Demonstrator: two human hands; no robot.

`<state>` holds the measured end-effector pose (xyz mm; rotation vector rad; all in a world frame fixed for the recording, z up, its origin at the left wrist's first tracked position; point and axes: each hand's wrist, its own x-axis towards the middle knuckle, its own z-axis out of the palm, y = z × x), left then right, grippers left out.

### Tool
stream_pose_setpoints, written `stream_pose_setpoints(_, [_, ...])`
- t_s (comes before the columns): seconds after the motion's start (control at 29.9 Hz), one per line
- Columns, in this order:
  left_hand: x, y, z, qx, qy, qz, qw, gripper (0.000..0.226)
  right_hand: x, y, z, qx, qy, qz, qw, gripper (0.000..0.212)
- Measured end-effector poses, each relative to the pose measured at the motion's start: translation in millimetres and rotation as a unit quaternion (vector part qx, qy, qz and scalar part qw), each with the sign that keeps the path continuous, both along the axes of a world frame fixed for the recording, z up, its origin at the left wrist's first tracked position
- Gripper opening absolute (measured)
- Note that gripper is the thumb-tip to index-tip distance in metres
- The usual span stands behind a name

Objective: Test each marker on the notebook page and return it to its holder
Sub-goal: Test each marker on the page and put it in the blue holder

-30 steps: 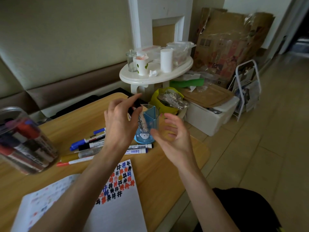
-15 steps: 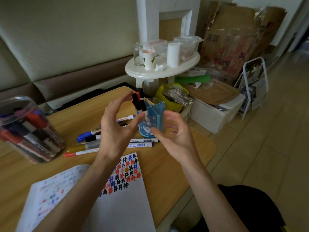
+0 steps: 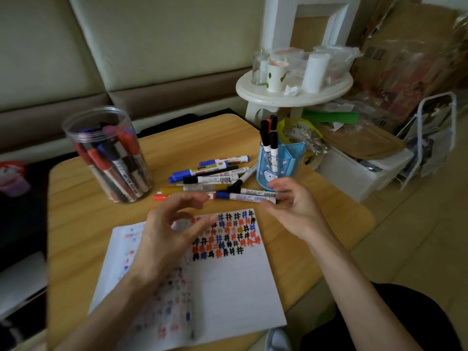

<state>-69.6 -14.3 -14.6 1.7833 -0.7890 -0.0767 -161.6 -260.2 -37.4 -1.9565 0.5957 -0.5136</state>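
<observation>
Loosely curled left hand over notebook

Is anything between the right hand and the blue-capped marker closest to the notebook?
Nothing visible. The right hand is at the tail end of the blue-capped marker, which lies uncovered on the pile's near edge.

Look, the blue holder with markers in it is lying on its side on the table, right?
No. The blue holder with markers in it stands upright on the table, not on its side; the head view shows it.
</observation>
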Motion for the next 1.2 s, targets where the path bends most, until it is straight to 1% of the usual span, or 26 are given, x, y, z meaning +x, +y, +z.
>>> stream_pose_setpoints(0.13, [-0.2, 15.3, -2.0, -0.003, 0.020, 0.001, 1.000, 0.032, 0.4, 6.9, 2.2, -0.085, 0.048, -0.003, 0.995, 0.030])
stream_pose_setpoints(0.27, [-1.8, 27.6, -6.5, -0.013, 0.048, -0.007, 0.999, 0.033, -1.1, 11.7, 0.1, -0.205, 0.085, -0.003, 0.975, 0.026])
stream_pose_setpoints(0.33, [-2.5, 30.6, -6.3, -0.021, 0.057, -0.007, 0.998, 0.031, -0.6, 14.4, -0.5, -0.236, 0.107, 0.009, 0.966, 0.025])
stream_pose_setpoints(0.37, [-2.6, 31.1, -6.1, -0.024, 0.061, -0.007, 0.998, 0.030, -0.8, 14.2, -1.3, -0.237, 0.111, 0.013, 0.965, 0.024])
stream_pose_setpoints(0.43, [-2.5, 30.3, -6.1, -0.026, 0.069, -0.010, 0.997, 0.031, -4.7, 13.1, 2.8, -0.197, 0.103, 0.010, 0.975, 0.021])
stream_pose_setpoints(0.5, [-2.2, 30.4, -7.2, -0.022, 0.072, -0.013, 0.997, 0.038, -10.4, 15.1, 10.0, -0.133, 0.074, 0.019, 0.988, 0.019])
stream_pose_setpoints(0.57, [-2.3, 30.3, -8.6, -0.021, 0.080, -0.018, 0.996, 0.057, -16.0, 16.4, 19.7, -0.076, 0.039, 0.054, 0.995, 0.019])
stream_pose_setpoints(0.6, [-2.8, 30.1, -9.1, -0.020, 0.086, -0.022, 0.996, 0.067, -18.7, 18.1, 25.1, -0.033, 0.023, 0.082, 0.996, 0.019])
stream_pose_setpoints(0.63, [-3.4, 29.8, -9.3, -0.016, 0.091, -0.028, 0.995, 0.074, -21.3, 20.6, 29.8, 0.013, 0.013, 0.111, 0.994, 0.020])
stream_pose_setpoints(0.67, [-4.2, 29.1, -8.7, -0.011, 0.095, -0.033, 0.995, 0.076, -23.8, 23.5, 33.1, 0.052, 0.006, 0.140, 0.989, 0.021])
stream_pose_setpoints(0.7, [-5.6, 28.2, -7.4, -0.007, 0.098, -0.037, 0.995, 0.073, -25.6, 26.0, 35.2, 0.078, 0.004, 0.165, 0.983, 0.022])
stream_pose_setpoints(0.73, [-6.8, 27.5, -6.1, 0.000, 0.093, -0.036, 0.995, 0.065, -27.1, 28.7, 37.0, 0.093, 0.005, 0.186, 0.978, 0.022])
stream_pose_setpoints(0.84, [-9.8, 23.5, -0.3, 0.042, 0.044, -0.018, 0.998, 0.026, -30.6, 34.3, 41.4, 0.122, -0.009, 0.208, 0.970, 0.024])
stream_pose_setpoints(0.87, [-11.6, 22.4, 1.2, 0.055, 0.043, -0.027, 0.997, 0.021, -31.1, 36.2, 42.6, 0.146, -0.023, 0.197, 0.969, 0.025])
stream_pose_setpoints(0.9, [-13.6, 21.3, 1.8, 0.067, 0.048, -0.043, 0.996, 0.020, -30.8, 38.2, 42.6, 0.178, -0.041, 0.181, 0.966, 0.025])
stream_pose_setpoints(0.97, [-17.5, 19.8, -0.3, 0.090, 0.045, -0.060, 0.993, 0.027, -29.9, 45.9, 39.5, 0.243, -0.081, 0.152, 0.955, 0.029])
stream_pose_setpoints(1.04, [-21.1, 18.3, -3.9, 0.102, 0.009, -0.053, 0.993, 0.033, -28.7, 59.0, 33.1, 0.280, -0.102, 0.139, 0.944, 0.033])
stream_pose_setpoints(1.1, [-22.7, 16.2, -5.7, 0.094, -0.022, -0.042, 0.994, 0.033, -29.2, 74.6, 24.2, 0.266, -0.097, 0.144, 0.948, 0.030])
stream_pose_setpoints(1.2, [-23.4, 14.6, -4.9, 0.091, -0.044, -0.047, 0.994, 0.034, -29.2, 91.8, 14.3, 0.235, -0.108, 0.131, 0.957, 0.019])
